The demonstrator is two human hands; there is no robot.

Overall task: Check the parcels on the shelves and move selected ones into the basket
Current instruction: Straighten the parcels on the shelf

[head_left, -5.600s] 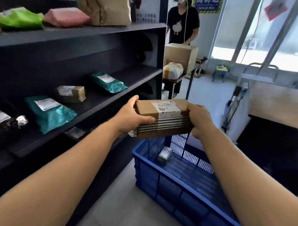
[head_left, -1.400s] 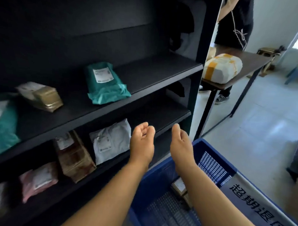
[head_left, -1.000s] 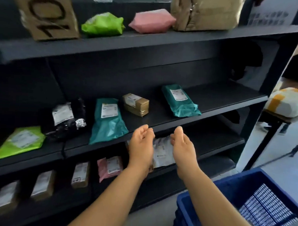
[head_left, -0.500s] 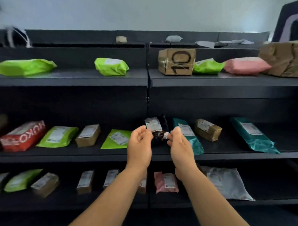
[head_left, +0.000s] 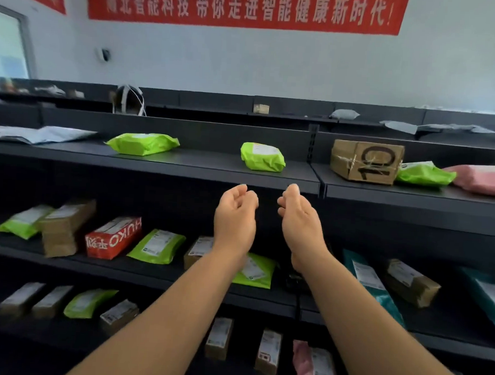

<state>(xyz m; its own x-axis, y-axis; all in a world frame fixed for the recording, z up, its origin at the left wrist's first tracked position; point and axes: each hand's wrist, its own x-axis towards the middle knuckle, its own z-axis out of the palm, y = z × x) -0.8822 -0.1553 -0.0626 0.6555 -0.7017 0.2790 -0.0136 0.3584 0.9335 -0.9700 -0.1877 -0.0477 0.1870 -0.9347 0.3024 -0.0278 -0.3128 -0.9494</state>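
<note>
Lime-green plastic mailer parcel (head_left: 262, 156) is seen lying flat, long axis left-right, on the upper black metal shelf (head_left: 184, 167), just above and between empty, loosely curled left hand (head_left: 235, 218) and right hand (head_left: 300, 222), roughly equidistant.

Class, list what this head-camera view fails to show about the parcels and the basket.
- Basket: out of frame.
- Lime green parcel: partly hidden by the left hand and forearm.
- Pink parcel: cut off by the right edge.
- Label text on the lower-shelf boxes: blurred and too small to read.
</note>
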